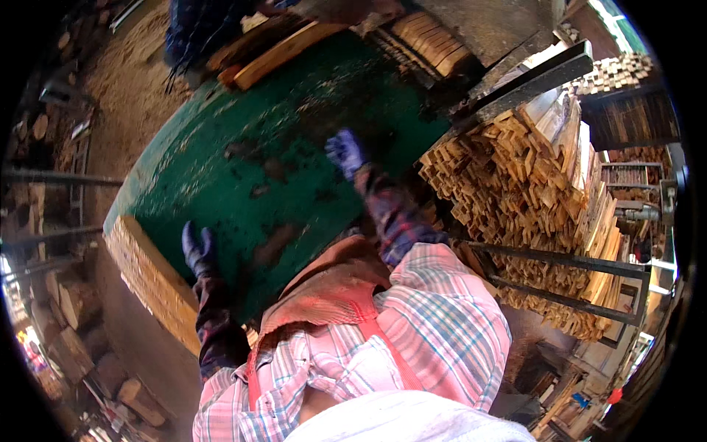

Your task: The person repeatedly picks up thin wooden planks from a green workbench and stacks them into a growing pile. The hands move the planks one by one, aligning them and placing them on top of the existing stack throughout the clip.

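Both my hands wear purple-blue gloves and are over a dark green worktable (177,162) with scuffs and brown dirt on its surface. My left hand (197,249) is open, thumb apart from the fingers, at the table's left side. Close beside it a thick wooden board (151,283) lies along the left edge; I see no grip on it. My right hand (345,153) reaches farther out over the middle, its fingers loosely bent and apart, with nothing visible in it. Whether that hand touches the surface I cannot tell.
Across the table, a person in dark blue clothing (199,33) stands by wooden pieces (283,55). A grooved wooden block (431,44) sits at the far right. On the right rises a tall stack of sticks (515,177) within a metal frame (560,259). Logs (77,298) lie at left.
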The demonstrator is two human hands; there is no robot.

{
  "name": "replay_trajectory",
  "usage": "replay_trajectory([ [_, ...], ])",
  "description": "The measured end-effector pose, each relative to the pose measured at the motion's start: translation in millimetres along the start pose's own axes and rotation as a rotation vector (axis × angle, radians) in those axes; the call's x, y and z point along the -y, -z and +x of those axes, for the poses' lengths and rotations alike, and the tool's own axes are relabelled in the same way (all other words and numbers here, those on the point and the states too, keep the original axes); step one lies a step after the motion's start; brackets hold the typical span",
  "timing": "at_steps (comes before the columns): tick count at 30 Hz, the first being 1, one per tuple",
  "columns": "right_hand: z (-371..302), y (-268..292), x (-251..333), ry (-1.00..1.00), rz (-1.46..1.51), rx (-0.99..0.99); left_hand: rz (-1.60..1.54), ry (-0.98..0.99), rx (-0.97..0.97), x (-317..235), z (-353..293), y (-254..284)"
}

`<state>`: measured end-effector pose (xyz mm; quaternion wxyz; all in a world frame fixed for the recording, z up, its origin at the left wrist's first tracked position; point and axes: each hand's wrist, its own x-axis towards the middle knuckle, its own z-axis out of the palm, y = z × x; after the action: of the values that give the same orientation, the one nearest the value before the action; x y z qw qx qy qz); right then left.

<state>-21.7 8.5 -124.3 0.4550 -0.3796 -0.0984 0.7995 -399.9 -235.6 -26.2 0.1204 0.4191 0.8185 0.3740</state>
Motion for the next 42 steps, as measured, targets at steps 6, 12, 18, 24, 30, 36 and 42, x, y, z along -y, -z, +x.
replay_trajectory([
  [6, 43, 94, 273, 0.502, 0.029, -0.597, -0.241, 0.011, 0.333, -130, 28, -181],
  [12, 69, 106, 361, 0.7, -0.291, -0.667, 0.324, -0.264, 0.425, -183, 27, -229],
  [18, 73, 105, 350, 0.774, -0.518, -0.659, 0.31, -0.344, 0.434, -194, 31, -219],
  [24, 51, 95, 348, 0.324, -0.428, -0.55, 0.358, -0.216, 0.513, -194, 29, -225],
  [30, 58, 85, 323, 0.36, 0.013, -0.423, 0.404, -0.288, 0.441, -189, 26, -225],
  [36, 79, 93, 303, 0.415, -0.02, -0.475, 0.474, -0.383, 0.505, -194, 28, -220],
  [42, 84, 93, 293, 0.511, 0.011, -0.315, 0.461, -0.403, 0.567, -191, 37, -218],
])
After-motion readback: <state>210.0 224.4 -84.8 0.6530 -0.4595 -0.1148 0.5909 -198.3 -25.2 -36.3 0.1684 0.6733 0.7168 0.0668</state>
